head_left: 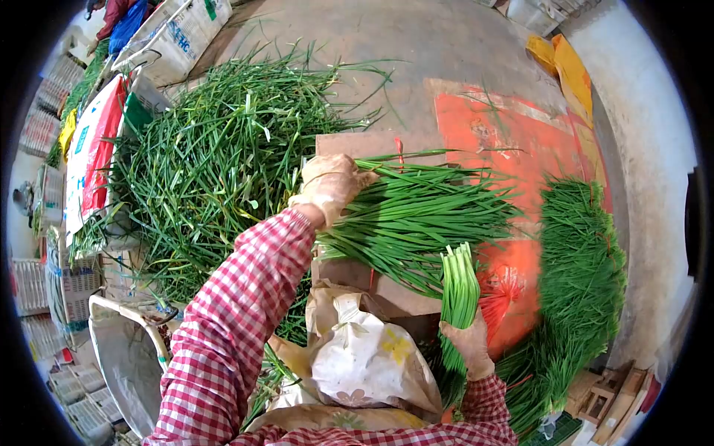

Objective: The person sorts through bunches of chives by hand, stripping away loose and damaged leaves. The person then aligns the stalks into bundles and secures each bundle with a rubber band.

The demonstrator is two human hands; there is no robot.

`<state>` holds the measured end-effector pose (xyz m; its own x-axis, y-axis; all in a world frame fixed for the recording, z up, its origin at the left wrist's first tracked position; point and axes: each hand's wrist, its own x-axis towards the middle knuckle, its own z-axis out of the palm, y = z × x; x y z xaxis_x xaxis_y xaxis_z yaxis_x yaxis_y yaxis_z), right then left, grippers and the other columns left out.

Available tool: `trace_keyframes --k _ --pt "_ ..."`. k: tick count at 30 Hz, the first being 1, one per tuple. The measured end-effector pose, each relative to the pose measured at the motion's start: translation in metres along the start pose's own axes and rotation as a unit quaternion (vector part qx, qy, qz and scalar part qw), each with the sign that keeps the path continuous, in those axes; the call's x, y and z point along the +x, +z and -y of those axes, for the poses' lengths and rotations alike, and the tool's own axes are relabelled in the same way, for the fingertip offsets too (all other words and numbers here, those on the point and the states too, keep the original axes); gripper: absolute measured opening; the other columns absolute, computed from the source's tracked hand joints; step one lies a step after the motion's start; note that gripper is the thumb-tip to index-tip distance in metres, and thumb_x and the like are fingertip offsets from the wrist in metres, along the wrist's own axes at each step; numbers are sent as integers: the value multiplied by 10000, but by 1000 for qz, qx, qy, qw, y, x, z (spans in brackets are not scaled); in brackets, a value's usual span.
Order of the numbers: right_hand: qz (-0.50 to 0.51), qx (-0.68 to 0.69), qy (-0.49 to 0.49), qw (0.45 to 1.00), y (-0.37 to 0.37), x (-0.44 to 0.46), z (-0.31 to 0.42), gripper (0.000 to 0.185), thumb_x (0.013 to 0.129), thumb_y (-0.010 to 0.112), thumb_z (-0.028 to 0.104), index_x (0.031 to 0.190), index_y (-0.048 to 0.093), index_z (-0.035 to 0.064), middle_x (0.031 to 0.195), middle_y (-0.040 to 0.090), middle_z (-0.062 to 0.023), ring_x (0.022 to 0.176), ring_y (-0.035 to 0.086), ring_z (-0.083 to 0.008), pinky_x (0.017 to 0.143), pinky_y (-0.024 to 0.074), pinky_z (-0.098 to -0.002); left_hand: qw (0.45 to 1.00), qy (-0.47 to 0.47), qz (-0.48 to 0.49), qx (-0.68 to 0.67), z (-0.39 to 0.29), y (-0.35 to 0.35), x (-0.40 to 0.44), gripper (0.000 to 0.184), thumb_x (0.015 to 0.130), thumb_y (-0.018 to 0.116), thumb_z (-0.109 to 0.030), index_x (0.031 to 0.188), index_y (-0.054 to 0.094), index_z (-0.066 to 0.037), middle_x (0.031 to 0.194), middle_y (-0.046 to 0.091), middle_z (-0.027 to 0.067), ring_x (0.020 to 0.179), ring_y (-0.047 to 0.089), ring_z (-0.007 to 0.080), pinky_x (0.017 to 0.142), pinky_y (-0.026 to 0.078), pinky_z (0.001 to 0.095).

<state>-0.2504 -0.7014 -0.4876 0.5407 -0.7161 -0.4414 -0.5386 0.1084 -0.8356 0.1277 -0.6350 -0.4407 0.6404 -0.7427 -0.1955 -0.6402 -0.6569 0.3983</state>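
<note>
Between 10 and 11 o'clock we see one white crate (186, 44) with blue lettering; we cannot make out what it holds. At 8 o'clock stands one pale-rimmed basket (125, 364), its contents unclear to us, and towards 9 o'clock several pale crates (76, 293) are stacked, too cut off to count. One wooden crate (599, 401) sits near 4 o'clock.

We have two hands in view. Our left hand (331, 184), just left of centre, has its fingers curled at the left end of one spread of loose green stems (424, 215) on the brown board (349, 145); we cannot tell how firmly it grips. Our right hand (470, 343), between 4 and 5 o'clock, is closed around one bundle (460, 290), pale ends up, the green leaves running down below the hand.

One large heap of long leaves (223, 149) fills 10 o'clock. One long row of greens (576, 275) lies between 3 and 5 o'clock, too dense for us to count. The orange sheet (494, 141) lies at 2 o'clock, with one red tuft of ties (502, 291) near 4. We see part of one other person (117, 16) near 11 o'clock.
</note>
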Motion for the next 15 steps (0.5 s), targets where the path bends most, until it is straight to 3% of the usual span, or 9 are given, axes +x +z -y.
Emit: trace_keyframes --k 1,2,4,5,7,9,11,12,15 --pt "-1 130 46 990 1 -1 0 560 652 749 19 1143 480 27 993 620 -48 872 605 -174 786 517 -318 1000 -5 8 26 -3 1 7 365 805 641 -446 816 730 -92 716 651 162 698 640 333 663 493 405" --pt "-2 131 44 990 1 -1 -1 560 652 749 19 1143 480 27 993 620 -48 872 605 -174 786 517 -318 1000 4 -2 24 -5 4 13 332 802 655 -418 804 729 -94 721 652 165 707 641 336 652 490 414" --pt "-15 -35 19 999 0 0 -3 575 648 758 20 1150 479 29 1015 617 -46 888 600 -170 798 514 -314 1000 13 -13 21 -7 16 23 300 798 668 -391 792 728 -97 725 653 168 717 643 340 640 487 423" --pt "-16 -36 19 999 1 0 -6 575 648 758 20 1150 479 29 1015 617 -46 888 600 -170 798 514 -314 1000 20 -22 3 -8 22 28 276 799 674 -357 779 726 -87 706 658 152 655 630 300 596 475 400" --pt "-2 157 58 986 1 1 -11 562 659 754 43 1147 477 25 998 623 -62 884 606 -181 797 512 -309 999 27 -30 -15 -11 19 25 252 801 680 -323 766 724 -77 687 663 136 592 616 261 551 462 378" --pt "-9 73 53 996 2 -1 5 547 668 747 57 1143 478 26 985 626 -65 880 609 -186 788 514 -308 918 -2 51 -394 -21 -17 2 210 822 670 -251 791 722 -50 630 645 63 484 511 130 470 400 302" --pt "-16 -10 48 999 4 -3 4 533 677 740 72 1138 478 27 972 629 -69 876 612 -190 779 515 -308 860 73 49 -502 -21 -66 -31 181 845 652 -212 827 689 -36 624 608 -1 448 403 34 397 307 221" --pt "-13 -46 20 999 3 -1 -7 512 682 730 82 1128 483 26 954 632 -68 860 614 -198 769 514 -314 836 91 50 -538 -13 -83 -44 181 854 638 -212 827 665 -35 623 594 -5 436 398 32 375 283 213" --pt "5 -121 -7 993 -2 4 -16 496 699 720 96 1123 474 19 982 628 -69 863 617 -199 766 514 -318 797 50 55 -599 19 -137 -94 182 887 580 -196 804 595 -34 618 565 -20 396 375 27 327 247 188"
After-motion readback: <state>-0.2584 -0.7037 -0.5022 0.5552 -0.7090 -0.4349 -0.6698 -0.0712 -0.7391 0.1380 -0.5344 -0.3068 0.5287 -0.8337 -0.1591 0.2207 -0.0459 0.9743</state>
